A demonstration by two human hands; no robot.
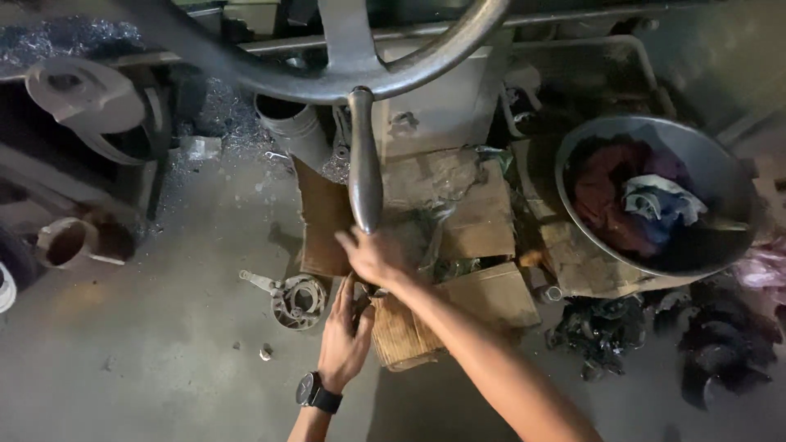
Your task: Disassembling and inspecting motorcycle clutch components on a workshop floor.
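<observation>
A person's two bare hands work low over a pile of flattened cardboard on a grimy workshop floor, directly below the long spindle handle of a large metal handwheel. The right hand lies just under the tip of that handle, fingers spread and reaching left across the cardboard's edge; whether it grips anything cannot be told from here. The left hand, a dark wristwatch on its wrist, sits just below the right, fingers extended upward and loosely open, pressed against a ribbed cardboard flap; something small and dark between the two hands is hidden by the fingers.

Just left of the left hand, apart from it, a round cast-metal part with a short arm rests on the concrete. Left of the handle, a grey cylindrical container leans beside a scatter of metal shavings. Well right of the cardboard, a wide metal basin holds crumpled red, blue and white rags, with dark metal pieces heaped on the floor below it. Far to the left of the cardboard lies a short open pipe section.
</observation>
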